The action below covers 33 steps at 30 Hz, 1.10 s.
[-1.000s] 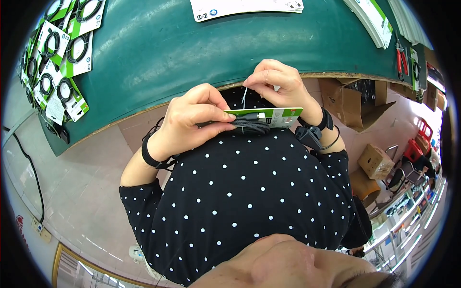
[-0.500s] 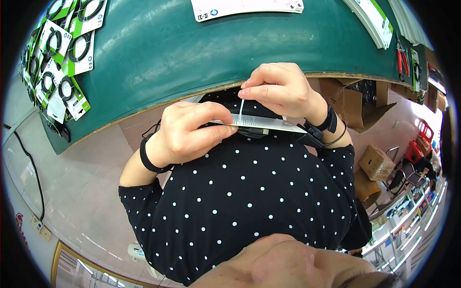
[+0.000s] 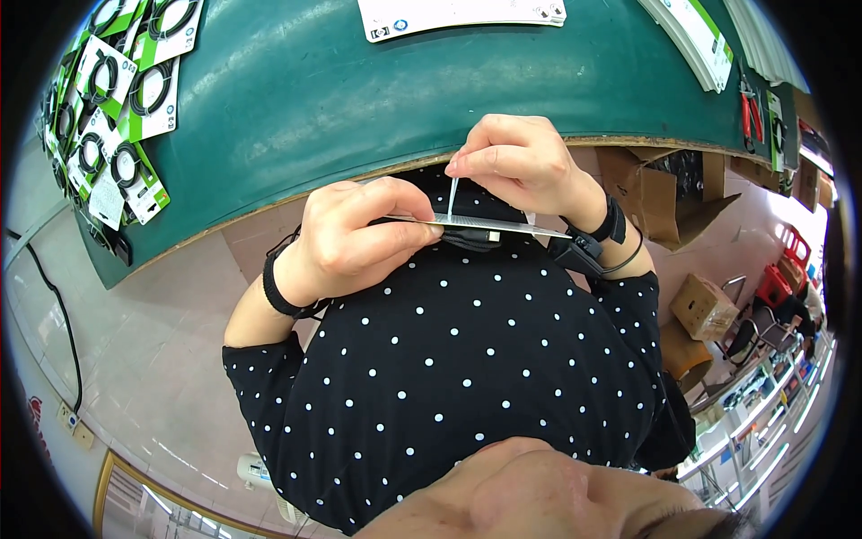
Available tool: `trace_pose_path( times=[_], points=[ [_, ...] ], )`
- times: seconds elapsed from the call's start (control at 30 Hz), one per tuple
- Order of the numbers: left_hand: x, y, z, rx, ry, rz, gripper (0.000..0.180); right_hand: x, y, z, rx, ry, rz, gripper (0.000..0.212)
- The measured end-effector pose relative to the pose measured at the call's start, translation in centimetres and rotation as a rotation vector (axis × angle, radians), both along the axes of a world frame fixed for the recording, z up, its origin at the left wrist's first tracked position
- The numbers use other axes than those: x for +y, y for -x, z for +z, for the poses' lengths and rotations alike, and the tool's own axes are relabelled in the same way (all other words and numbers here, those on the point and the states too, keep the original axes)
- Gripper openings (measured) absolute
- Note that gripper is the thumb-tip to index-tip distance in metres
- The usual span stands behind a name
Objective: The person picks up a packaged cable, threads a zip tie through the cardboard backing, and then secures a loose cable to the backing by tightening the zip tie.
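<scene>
My left hand (image 3: 355, 235) pinches the left end of a thin printed card (image 3: 516, 226), held nearly edge-on in front of my body. Against the card's underside hangs a black cable (image 3: 469, 241) with a light-coloured connector end. A thin white strip (image 3: 452, 199), which looks like a cable tie, stands up from the card's upper face. Its top end is between the thumb and fingers of my right hand (image 3: 525, 163), above the card. How the strip passes through the card is hidden.
The green table (image 3: 359, 99) has its edge just beyond my hands. Carded black cables (image 3: 148, 94) are heaped at its left. Flat cards (image 3: 467, 16) lie at the far middle, with another card stack (image 3: 696, 40) and red-handled pliers (image 3: 751, 117) to the right. An opened cardboard box (image 3: 655, 202) stands below the right edge.
The card has tipped to a more edge-on angle, showing more of the cable and its connector underneath. My right hand has shifted very slightly up, still pinching the strip.
</scene>
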<state>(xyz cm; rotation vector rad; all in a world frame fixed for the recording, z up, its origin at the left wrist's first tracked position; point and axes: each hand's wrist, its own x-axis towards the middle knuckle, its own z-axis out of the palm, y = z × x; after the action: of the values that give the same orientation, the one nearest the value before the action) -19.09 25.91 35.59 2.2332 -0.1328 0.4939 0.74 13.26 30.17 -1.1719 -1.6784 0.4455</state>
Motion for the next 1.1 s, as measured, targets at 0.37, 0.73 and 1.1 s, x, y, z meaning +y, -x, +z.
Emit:
trace_pose_path(
  times=[0.37, 0.73, 1.1],
  points=[
    [0.5, -0.3, -0.3, 0.105, 0.094, 0.023, 0.017, 0.3, 0.8, 0.2, 0.148, 0.048, 0.146, 0.013],
    [1.1, 0.0, -1.0, 0.28, 0.563, 0.084, 0.018, 0.6, 0.6, 0.5, 0.846, 0.753, 0.284, 0.02],
    [1.2, 1.8, 2.2, -0.101, -0.228, 0.514, 0.017, 2.3, -2.3, 2.5, 0.748, 0.168, -0.381, 0.016]
  ],
)
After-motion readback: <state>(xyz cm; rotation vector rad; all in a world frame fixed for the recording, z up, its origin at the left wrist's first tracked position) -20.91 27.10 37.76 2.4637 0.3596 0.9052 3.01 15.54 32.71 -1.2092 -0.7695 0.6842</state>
